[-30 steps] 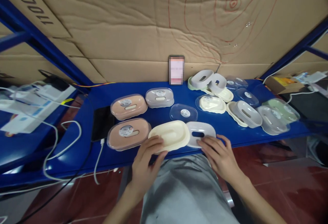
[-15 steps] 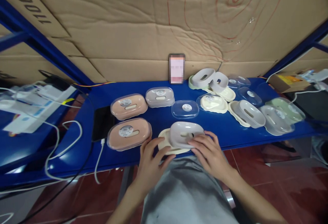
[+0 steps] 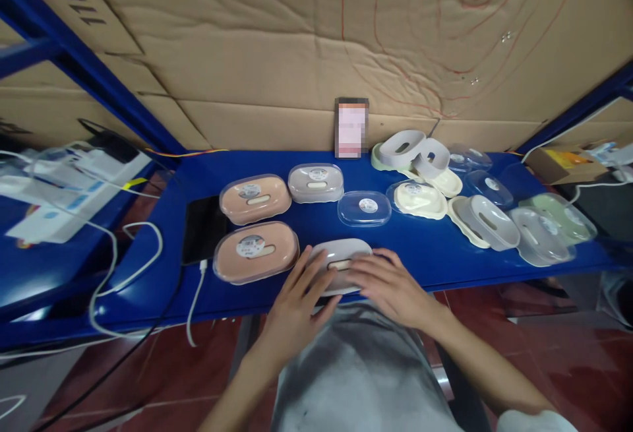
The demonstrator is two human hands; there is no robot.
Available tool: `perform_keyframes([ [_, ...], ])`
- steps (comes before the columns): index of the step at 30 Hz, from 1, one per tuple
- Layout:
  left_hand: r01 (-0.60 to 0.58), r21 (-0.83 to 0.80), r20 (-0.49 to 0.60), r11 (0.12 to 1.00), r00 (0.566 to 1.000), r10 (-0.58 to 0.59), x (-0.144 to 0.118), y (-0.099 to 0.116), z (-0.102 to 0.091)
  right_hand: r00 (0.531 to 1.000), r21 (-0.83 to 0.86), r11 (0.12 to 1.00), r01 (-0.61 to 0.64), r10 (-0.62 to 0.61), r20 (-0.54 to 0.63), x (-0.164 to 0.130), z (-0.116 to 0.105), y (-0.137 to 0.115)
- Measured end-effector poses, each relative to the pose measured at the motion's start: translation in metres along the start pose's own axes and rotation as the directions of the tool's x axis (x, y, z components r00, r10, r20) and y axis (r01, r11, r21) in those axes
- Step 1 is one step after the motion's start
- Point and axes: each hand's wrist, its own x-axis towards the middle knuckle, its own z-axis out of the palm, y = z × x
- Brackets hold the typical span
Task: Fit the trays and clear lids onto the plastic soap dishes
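At the table's front edge lies a grey soap dish [image 3: 345,249], with a cream strip showing through its middle slot. My left hand [image 3: 301,295] holds the dish's left side, its fingers curved over the rim. My right hand [image 3: 390,285] grips the right side, with fingertips resting across the dish near the slot. The hands cover much of its near part and both ends. Just beyond it lies a clear lid [image 3: 353,213] with a round label. Left of my left hand sits a pink soap dish [image 3: 232,257] under a clear lid.
Another lidded pink dish [image 3: 257,209] and a lidded grey dish [image 3: 316,192] stand behind. Loose grey trays [image 3: 403,145], a cream base [image 3: 424,200] and more lids [image 3: 488,188] lie to the right. A phone [image 3: 351,130] leans at the back; a black tablet [image 3: 200,231] with a cable lies left.
The grey dish has shifted left and now covers the cream base, which showed beside it before. My right hand has moved left with it, and the view has shifted slightly.
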Motion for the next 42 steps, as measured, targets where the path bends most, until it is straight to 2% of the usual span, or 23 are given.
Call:
perform_keyframes([
  [2, 0.018, -0.032, 0.01, 0.999, 1.0, -0.018, 0.0, 0.001, -0.003, 0.994, 0.001, 0.995, -0.099, 0.099, -0.051, 0.005, -0.006, 0.021],
  [4, 0.055, -0.061, 0.021, 0.997, 0.998, -0.054, 0.0, 0.002, -0.006, 0.967, -0.068, 0.969, -0.238, 0.23, -0.106, 0.009, -0.01, 0.042],
  [6, 0.115, -0.088, 0.041, 0.989, 0.993, -0.111, -0.001, 0.001, -0.008, 0.942, -0.158, 0.932, -0.325, 0.305, -0.142, 0.011, -0.011, 0.057],
  [9, 0.213, -0.128, 0.083, 0.969, 0.975, -0.204, -0.002, 0.0, -0.009, 0.93, -0.216, 0.912, -0.348, 0.308, -0.199, 0.007, -0.01, 0.065],
  [15, 0.29, -0.179, 0.1, 0.94, 0.956, -0.275, -0.002, -0.004, -0.005, 0.882, -0.059, 0.938, -0.34, 0.297, -0.365, -0.003, -0.015, 0.057],
  [17, 0.293, -0.186, 0.101, 0.938, 0.955, -0.278, -0.002, -0.004, -0.004, 0.908, -0.085, 0.941, -0.326, 0.287, -0.306, -0.002, -0.016, 0.056],
  [19, 0.294, -0.193, 0.106, 0.936, 0.955, -0.278, -0.002, -0.003, -0.005, 0.943, -0.105, 0.948, -0.3, 0.278, -0.184, 0.0, -0.016, 0.058],
  [21, 0.294, -0.202, 0.11, 0.934, 0.955, -0.276, -0.002, -0.002, -0.005, 0.943, -0.094, 0.943, -0.319, 0.306, -0.128, 0.002, -0.014, 0.061],
  [25, 0.299, -0.207, 0.117, 0.932, 0.953, -0.28, 0.0, -0.002, -0.007, 0.892, -0.04, 0.904, -0.426, 0.413, -0.184, 0.002, -0.016, 0.064],
  [30, 0.29, -0.2, 0.086, 0.936, 0.957, -0.278, 0.001, -0.004, -0.008, 0.887, -0.018, 0.899, -0.437, 0.428, -0.175, 0.015, -0.017, 0.059],
  [34, 0.3, -0.214, 0.093, 0.93, 0.954, -0.286, 0.0, -0.004, -0.007, 0.856, -0.068, 0.868, -0.492, 0.468, -0.22, 0.028, -0.013, 0.059],
  [37, 0.317, -0.236, 0.101, 0.919, 0.948, -0.302, 0.0, -0.004, -0.006, 0.84, 0.046, 0.873, -0.485, 0.48, -0.252, 0.022, -0.018, 0.057],
  [39, 0.332, -0.264, 0.091, 0.906, 0.943, -0.319, 0.0, -0.005, -0.005, 0.88, 0.167, 0.9, -0.404, 0.432, -0.199, 0.01, -0.024, 0.051],
  [42, 0.372, -0.336, 0.082, 0.866, 0.927, -0.366, -0.002, -0.008, -0.002, 0.969, 0.286, 0.932, -0.224, 0.245, -0.038, -0.007, -0.03, 0.036],
])
